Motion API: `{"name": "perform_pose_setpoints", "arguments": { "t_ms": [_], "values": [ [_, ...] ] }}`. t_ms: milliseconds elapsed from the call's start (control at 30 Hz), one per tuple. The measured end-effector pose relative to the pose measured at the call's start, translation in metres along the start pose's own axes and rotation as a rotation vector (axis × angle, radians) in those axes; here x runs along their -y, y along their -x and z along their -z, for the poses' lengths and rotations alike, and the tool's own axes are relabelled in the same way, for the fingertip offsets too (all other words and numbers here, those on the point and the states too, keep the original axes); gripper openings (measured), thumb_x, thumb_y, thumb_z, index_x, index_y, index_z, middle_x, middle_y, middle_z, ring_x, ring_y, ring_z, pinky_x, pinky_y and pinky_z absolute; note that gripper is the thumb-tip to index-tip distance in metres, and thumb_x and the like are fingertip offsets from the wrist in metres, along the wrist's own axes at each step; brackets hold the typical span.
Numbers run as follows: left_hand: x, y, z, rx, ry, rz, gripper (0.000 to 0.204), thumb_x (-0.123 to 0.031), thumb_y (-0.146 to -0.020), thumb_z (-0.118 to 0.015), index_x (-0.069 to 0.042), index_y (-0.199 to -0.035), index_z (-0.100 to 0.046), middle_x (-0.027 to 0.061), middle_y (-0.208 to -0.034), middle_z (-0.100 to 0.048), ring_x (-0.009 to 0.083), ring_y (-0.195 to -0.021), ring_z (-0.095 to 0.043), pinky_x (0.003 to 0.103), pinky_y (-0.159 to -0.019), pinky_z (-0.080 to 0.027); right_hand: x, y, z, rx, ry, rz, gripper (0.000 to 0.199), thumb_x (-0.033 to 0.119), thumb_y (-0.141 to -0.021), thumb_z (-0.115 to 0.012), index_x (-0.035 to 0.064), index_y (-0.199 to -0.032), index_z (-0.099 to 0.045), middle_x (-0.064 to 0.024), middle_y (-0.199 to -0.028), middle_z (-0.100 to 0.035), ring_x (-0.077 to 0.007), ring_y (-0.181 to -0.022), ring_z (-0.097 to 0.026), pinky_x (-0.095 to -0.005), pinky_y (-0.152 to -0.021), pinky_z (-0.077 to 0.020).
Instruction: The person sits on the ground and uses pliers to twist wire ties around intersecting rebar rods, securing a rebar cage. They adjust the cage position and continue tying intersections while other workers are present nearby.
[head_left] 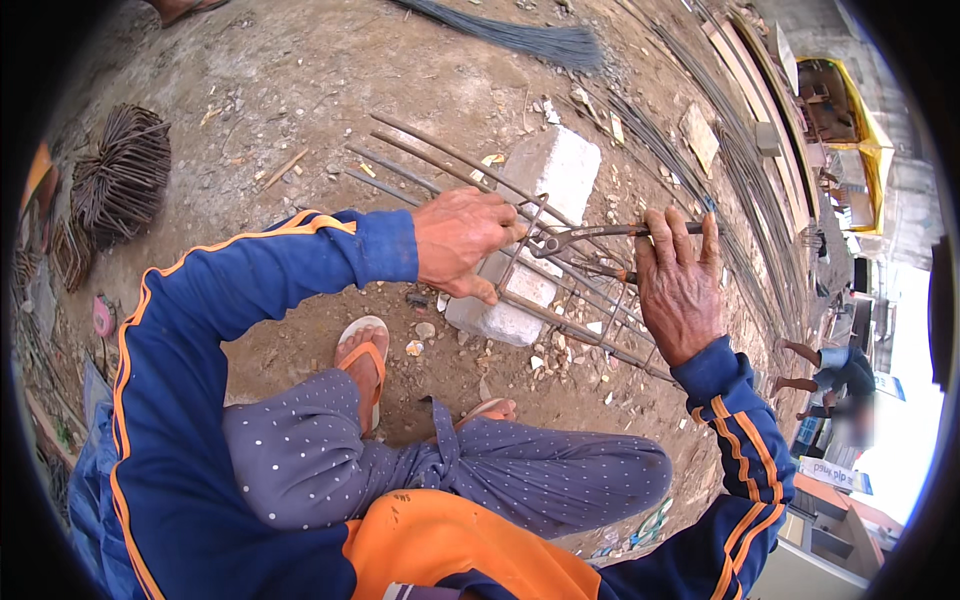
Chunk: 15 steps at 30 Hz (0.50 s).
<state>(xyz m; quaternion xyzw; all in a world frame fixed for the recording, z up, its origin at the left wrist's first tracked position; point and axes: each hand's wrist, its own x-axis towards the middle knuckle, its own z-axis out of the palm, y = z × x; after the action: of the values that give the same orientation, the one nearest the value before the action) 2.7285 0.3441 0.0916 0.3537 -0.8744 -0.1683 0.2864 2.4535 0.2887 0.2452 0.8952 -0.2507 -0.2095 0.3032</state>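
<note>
Nearest the camera sit the person's knees in grey dotted trousers [440, 470], with an orange cloth [450, 545] at the lower edge and an orange sandal [362, 362] on the dirt ground [300, 80] just beyond. Above them, the left hand [462, 240], in a blue sleeve with orange stripes, is closed around the long rusty steel rods of a rebar cage [560, 300], gripping where a square wire stirrup crosses them. The right hand [678, 290] is wrapped around the handles of a pair of dark metal pincers [600, 235], its fingers curled over the upper handle; the pincers' head meets the cage just beside the left hand's fingertips. The cage lies tilted across a pale grey concrete block [545, 180], resting on it, with its bare rod ends reaching up and left past the block. Farther off, a bundle of bent wire stirrups [120, 175] lies on the ground at the left, well apart. Long thin steel bars [740, 170] run along the right side, and a sheaf of dark tie wire [530, 35] lies at the top.
</note>
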Motion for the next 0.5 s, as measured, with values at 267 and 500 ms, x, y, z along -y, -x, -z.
{"name": "perform_pose_setpoints", "arguments": {
  "t_ms": [267, 500],
  "values": [
    [0.0027, -0.0007, 0.0037, 0.039, -0.048, 0.020, 0.092, -0.057, -0.071, -0.079, 0.003, -0.135, -0.052, 0.0195, -0.116, -0.058, 0.0361, -0.108, -0.058, 0.048, -0.091, -0.048, 0.0014, -0.0074, 0.0031, -0.041, 0.056, -0.026, 0.036, 0.019, -0.095, -0.051, 0.0019, -0.125, -0.062, -0.0130, -0.142, -0.046, -0.0289, -0.141, -0.038, -0.0633, -0.122, -0.0115],
    [0.0005, -0.0041, 0.0090, 0.060, 0.041, 0.092, 0.091, -0.053, -0.065, -0.084, 0.005, -0.130, -0.058, 0.0196, -0.113, -0.062, 0.0363, -0.111, -0.059, 0.047, -0.096, -0.046, -0.0009, -0.0079, 0.0008, -0.102, 0.026, -0.007, 0.025, 0.018, -0.094, -0.053, 0.0054, -0.113, -0.064, -0.0129, -0.137, -0.048, -0.0290, -0.138, -0.040, -0.0605, -0.123, -0.0147]
  ]
}}
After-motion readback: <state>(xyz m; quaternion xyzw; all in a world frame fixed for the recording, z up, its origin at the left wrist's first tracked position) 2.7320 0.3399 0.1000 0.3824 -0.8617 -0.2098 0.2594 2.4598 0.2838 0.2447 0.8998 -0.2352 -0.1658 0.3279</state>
